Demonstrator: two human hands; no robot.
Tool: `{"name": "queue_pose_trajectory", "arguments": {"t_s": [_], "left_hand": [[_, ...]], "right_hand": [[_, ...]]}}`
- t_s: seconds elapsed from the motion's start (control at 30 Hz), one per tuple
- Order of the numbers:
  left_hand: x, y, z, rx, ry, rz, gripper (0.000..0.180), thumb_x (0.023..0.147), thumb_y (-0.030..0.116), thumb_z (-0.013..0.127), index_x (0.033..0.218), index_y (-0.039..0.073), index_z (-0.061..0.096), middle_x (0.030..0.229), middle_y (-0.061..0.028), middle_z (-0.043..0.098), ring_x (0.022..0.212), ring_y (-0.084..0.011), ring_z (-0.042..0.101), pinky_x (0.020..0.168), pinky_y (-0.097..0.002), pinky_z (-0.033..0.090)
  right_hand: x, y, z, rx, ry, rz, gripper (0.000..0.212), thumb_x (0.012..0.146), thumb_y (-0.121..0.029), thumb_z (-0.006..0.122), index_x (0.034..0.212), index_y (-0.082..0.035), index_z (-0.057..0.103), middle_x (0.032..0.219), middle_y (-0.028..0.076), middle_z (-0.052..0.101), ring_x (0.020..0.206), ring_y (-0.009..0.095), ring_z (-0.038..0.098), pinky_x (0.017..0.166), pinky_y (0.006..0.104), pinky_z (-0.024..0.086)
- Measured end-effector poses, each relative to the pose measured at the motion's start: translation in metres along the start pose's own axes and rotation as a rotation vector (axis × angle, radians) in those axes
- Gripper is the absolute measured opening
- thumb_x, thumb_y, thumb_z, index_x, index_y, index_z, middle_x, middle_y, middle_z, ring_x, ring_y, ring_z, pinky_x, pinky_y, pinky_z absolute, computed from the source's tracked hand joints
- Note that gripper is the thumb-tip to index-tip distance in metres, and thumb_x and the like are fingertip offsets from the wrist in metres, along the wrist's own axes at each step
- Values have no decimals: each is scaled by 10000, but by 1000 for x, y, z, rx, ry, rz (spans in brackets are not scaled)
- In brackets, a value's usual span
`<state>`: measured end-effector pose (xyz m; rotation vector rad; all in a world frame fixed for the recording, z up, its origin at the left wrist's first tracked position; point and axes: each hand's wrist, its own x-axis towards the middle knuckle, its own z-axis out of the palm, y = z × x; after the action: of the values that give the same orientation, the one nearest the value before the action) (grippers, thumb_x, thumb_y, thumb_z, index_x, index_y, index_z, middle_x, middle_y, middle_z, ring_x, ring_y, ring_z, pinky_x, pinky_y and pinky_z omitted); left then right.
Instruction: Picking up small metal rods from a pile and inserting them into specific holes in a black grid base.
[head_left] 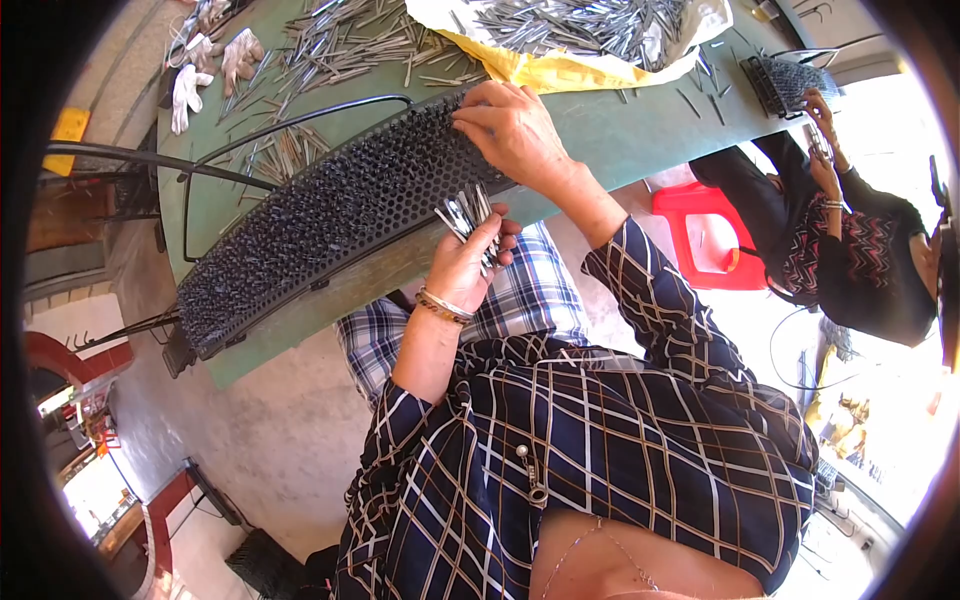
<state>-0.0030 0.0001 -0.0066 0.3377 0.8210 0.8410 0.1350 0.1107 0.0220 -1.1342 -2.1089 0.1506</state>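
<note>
A long black perforated rack (pixel 330 215) lies aslant on the green table. Small dark pieces stand packed in most of its holes, while a stretch near its right end shows bare holes. My left hand (pixel 468 262) is closed round a bunch of thin silvery metal strips (pixel 462 212), just in front of the rack. At the rack's right end my right hand (pixel 520 135) has its fingers bent and pinched together over the holes. Whatever is between those fingertips is hidden.
Loose metal strips (pixel 350 45) are strewn over the table (pixel 620 150). A yellow-and-white sack (pixel 560 70) holds a heap more. White gloves (pixel 187 95) lie at the far left. On the right, another person (pixel 850 240) works at a similar rack (pixel 785 85), near a red stool (pixel 705 235).
</note>
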Motion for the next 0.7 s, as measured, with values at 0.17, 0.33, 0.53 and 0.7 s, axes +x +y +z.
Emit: {"name": "queue_pose_trajectory", "arguments": {"t_s": [0.17,0.33,0.53,0.7], "left_hand": [[1,1,4,24,0,10,219,917,165,546,1089,30,553,881,-67,628,764,-111,578,615,-239,466],[-1,0,5,59,12,-3,216,919,172,549,1104,62,569,915,-54,631,780,-102,576,620,-221,462],[-3,3,6,75,20,21,229,924,163,532,1100,18,553,925,-86,637,787,-119,593,629,-232,480],[-1,3,11,74,12,45,228,929,165,522,1098,15,552,936,-92,633,802,-129,598,641,-239,489]], "right_hand": [[0,6,-1,79,-37,-59,112,776,-127,652,871,-84,692,911,35,598,861,226,574,766,346,431],[0,4,-2,26,-37,-158,144,765,-110,648,904,-90,676,929,26,591,856,219,571,760,342,426],[1,6,-1,-12,-98,-161,179,769,-107,647,945,-88,674,956,37,593,864,235,573,753,336,430],[-9,8,-16,195,-20,31,204,776,-156,685,960,-67,686,930,60,636,764,218,595,644,307,460]]}}
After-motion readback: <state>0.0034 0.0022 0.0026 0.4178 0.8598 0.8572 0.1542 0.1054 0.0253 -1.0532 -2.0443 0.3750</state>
